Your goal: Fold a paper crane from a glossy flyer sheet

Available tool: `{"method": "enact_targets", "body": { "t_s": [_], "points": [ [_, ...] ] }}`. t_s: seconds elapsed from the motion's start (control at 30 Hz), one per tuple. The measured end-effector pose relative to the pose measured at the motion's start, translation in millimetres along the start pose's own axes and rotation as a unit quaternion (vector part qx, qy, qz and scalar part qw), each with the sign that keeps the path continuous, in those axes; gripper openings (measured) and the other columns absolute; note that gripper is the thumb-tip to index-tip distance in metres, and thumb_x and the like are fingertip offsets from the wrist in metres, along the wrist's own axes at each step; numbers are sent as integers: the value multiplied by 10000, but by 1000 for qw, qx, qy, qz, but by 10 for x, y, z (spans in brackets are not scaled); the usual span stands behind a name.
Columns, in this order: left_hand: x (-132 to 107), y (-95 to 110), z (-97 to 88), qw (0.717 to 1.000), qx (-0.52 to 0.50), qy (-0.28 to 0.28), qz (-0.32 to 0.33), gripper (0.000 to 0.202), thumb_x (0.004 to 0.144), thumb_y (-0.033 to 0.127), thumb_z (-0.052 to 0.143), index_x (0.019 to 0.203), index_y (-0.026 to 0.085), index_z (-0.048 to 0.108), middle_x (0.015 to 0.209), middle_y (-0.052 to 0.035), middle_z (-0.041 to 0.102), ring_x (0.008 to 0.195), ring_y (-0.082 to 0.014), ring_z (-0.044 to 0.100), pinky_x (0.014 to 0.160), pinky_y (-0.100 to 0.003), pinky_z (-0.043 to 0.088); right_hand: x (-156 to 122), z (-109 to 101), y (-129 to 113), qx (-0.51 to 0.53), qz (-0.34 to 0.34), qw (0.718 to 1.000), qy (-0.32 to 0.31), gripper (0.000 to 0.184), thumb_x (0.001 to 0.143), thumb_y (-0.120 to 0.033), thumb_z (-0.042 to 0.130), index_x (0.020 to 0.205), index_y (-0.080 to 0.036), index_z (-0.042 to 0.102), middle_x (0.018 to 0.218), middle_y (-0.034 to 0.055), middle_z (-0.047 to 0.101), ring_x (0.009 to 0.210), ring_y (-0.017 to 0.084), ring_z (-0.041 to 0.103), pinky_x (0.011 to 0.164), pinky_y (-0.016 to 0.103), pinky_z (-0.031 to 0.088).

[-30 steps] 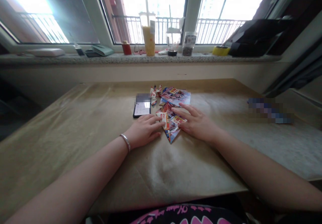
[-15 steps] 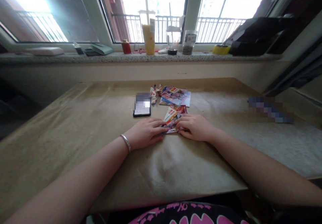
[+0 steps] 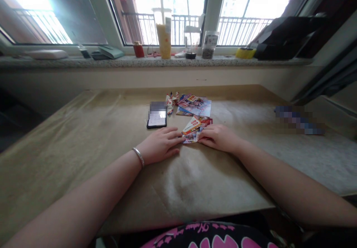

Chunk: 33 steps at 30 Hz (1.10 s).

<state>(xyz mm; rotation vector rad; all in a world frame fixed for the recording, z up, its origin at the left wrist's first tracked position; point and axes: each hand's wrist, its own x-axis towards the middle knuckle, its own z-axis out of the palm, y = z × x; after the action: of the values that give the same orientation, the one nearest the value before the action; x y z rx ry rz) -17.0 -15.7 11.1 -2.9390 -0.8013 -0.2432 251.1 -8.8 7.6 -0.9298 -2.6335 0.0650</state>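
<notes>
A colourful printed paper piece [image 3: 192, 126], folded or layered with a white-and-orange panel on top, lies on the table between my hands. My left hand [image 3: 158, 144], with a silver bracelet at the wrist, rests flat with fingers stretched, its fingertips at the paper's left edge. On the other side, the thumb and fingers of my right hand [image 3: 219, 138] close on the paper's lower right corner and cover part of it. Beyond lies a stack of printed sheets [image 3: 199, 106], with crumpled printed paper [image 3: 170, 101] to its left. A phone [image 3: 157, 118] with its screen lit is just past my left hand.
The table [image 3: 111, 188] has a brownish cover. A blurred dark blue item [image 3: 299, 121] lies at the right. Along the windowsill [image 3: 117, 63] stand a tall yellow drink cup [image 3: 164, 41], a red jar [image 3: 138, 50], clear containers, a yellow object and a black bag [image 3: 275, 41].
My right hand has shifted slightly right and its fingers have drawn together at the paper's corner. The paper has turned a little, showing more of its white-and-orange panel. My left hand is nearly still.
</notes>
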Motion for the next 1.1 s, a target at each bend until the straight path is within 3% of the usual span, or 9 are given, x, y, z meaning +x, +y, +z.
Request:
{"method": "enact_targets", "body": {
  "t_s": [0.3,0.53,0.77,0.97,1.1],
  "points": [
    [-7,-13,23,998,-39,-54,-17,510,916,409,448,1381,206,398,1420,-34,439,1294,-249,388,1073,-397,346,9,25,86,141,125,981,-37,191,840,-288,537,785,-168,674,690,19,641,619,115,533,582,215,372],
    [-2,11,25,996,-40,-73,-12,620,910,485,421,1443,206,269,1462,-56,371,1327,-273,334,1086,-410,285,-16,-20,110,181,154,970,-53,241,809,-337,526,745,-149,663,607,-6,556,549,90,447,521,207,309],
    [5,49,3,997,-40,-66,-13,689,892,520,438,1464,221,197,1446,-85,390,1318,-286,343,1068,-417,287,28,23,93,149,217,965,-12,242,822,-338,517,773,-161,674,613,-5,557,541,97,422,523,221,297],
    [23,54,2,997,-44,-67,-11,638,894,510,442,1442,233,266,1461,-53,374,1315,-279,344,1074,-418,282,53,89,97,105,203,973,-2,198,821,-319,539,785,-188,682,736,25,623,657,127,502,588,228,330],
    [18,62,5,997,-44,-65,-12,636,894,501,449,1440,227,273,1464,-52,368,1317,-277,343,1078,-416,283,56,85,77,73,265,961,-6,200,796,-385,573,803,-223,691,728,13,624,617,129,493,555,237,306]
  ]
}}
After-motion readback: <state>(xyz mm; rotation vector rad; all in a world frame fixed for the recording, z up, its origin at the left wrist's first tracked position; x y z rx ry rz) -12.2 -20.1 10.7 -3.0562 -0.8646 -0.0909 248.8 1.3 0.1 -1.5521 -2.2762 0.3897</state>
